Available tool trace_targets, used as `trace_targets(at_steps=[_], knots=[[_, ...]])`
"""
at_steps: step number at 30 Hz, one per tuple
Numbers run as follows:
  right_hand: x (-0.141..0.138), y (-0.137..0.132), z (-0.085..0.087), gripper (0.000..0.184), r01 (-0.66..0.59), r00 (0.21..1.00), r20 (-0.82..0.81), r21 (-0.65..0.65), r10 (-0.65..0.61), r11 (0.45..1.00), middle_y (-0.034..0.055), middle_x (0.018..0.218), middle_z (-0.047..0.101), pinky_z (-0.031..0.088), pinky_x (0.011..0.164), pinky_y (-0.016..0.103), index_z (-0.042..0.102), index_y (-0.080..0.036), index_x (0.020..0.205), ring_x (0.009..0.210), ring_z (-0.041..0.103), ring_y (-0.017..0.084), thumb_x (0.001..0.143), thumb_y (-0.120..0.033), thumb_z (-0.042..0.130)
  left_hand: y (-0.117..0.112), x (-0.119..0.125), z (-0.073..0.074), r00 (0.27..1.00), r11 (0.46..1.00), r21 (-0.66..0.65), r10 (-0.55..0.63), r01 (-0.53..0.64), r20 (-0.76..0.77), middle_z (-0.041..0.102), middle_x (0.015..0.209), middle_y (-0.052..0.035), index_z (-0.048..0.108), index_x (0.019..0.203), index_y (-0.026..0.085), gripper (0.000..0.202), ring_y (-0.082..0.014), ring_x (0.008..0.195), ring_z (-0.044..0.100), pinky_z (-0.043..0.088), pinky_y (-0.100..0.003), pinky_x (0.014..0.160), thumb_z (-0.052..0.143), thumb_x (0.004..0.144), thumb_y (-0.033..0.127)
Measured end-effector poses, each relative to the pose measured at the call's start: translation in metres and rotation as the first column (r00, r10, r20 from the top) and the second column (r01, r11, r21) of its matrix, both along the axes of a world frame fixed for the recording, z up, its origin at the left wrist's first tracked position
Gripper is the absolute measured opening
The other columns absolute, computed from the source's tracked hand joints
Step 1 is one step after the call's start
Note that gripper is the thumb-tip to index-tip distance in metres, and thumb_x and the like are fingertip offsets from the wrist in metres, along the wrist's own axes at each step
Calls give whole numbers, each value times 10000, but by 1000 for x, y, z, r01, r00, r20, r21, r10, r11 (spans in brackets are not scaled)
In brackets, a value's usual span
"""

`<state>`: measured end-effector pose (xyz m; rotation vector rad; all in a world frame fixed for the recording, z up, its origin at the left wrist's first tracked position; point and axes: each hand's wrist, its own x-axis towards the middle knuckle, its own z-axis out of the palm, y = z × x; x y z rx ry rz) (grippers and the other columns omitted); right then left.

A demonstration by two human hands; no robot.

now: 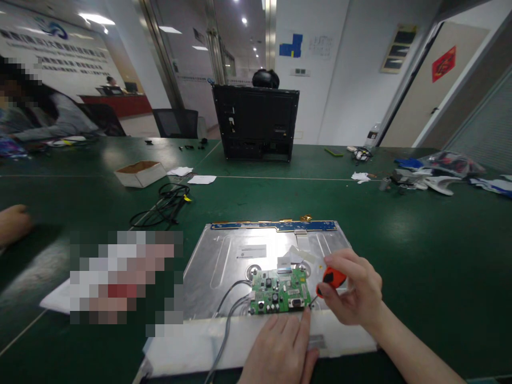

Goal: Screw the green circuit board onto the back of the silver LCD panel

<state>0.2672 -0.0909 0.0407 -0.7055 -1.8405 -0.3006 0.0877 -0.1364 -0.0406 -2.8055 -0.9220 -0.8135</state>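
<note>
My right hand [356,288] grips the orange and black handle of a screwdriver [334,278]. The shaft slants down to the lower right corner of a green circuit board [276,285]. My left hand [280,346] lies with its fingers stretched out along the board's lower edge, the index fingertip close to the screwdriver's tip. Whether a screw sits under the tip is too small to tell. Beneath the board is a silvery metal display panel [216,266] with a blue circuit strip [256,226] along its far edge. Grey cables [229,333] run from the board's left side.
A black monitor housing [256,122] stands at the back of the green table [420,250]. To the left are coiled black cables [166,205] and a small open box [141,175]. Plastic bags [452,162] lie back right. Another person's hand [15,224] rests at the left edge.
</note>
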Motion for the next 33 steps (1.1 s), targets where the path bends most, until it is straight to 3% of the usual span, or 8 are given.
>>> trace_targets(at_steps=[5, 15, 22, 29, 33], knots=[[0, 1, -3, 320, 47, 999, 1, 6, -47, 999, -15, 678, 575, 453, 438, 230, 571, -202, 1159, 534, 553, 121, 866, -319, 630, 1, 1, 0, 1000, 1000, 8, -10, 10, -2, 664, 775, -122, 508, 1185, 38, 363, -238, 686, 640, 543, -353, 612, 276, 986, 234], [-1, 0, -3, 438, -14, 1000, 5, -29, 14, 999, 34, 792, 629, 492, 494, 246, 534, -146, 1270, 631, 595, 139, 833, -113, 540, 0, 1, 1, 1000, 1000, 21, 4, -4, -1, 670, 782, -120, 512, 1176, 43, 358, -234, 689, 654, 554, -349, 621, 270, 988, 228], [1, 0, -3, 352, -154, 987, -56, -94, 150, 983, 40, 746, 622, 491, 498, 263, 519, -116, 1184, 615, 611, 156, 839, -134, 451, 1, 1, 1, 1000, 1000, 14, 9, -9, -5, 678, 806, -124, 515, 1170, 49, 351, -233, 701, 660, 557, -348, 634, 278, 988, 234], [-2, 1, -4, 360, 18, 1000, -8, -30, -18, 999, 48, 883, 585, 515, 524, 242, 578, -179, 1164, 664, 597, 135, 809, -138, 624, 0, 2, 0, 1000, 1000, 12, -1, 1, 8, 684, 835, -131, 512, 1169, 54, 337, -232, 732, 666, 557, -337, 650, 291, 981, 226], [-1, 0, -5, 475, 14, 1000, 0, -28, -14, 1000, 49, 869, 575, 519, 534, 251, 545, -174, 1282, 688, 590, 143, 815, -105, 597, 1, 2, 0, 1000, 1000, 11, 1, -1, 0, 676, 792, -123, 511, 1167, 52, 341, -230, 690, 658, 550, -334, 616, 279, 986, 226]])
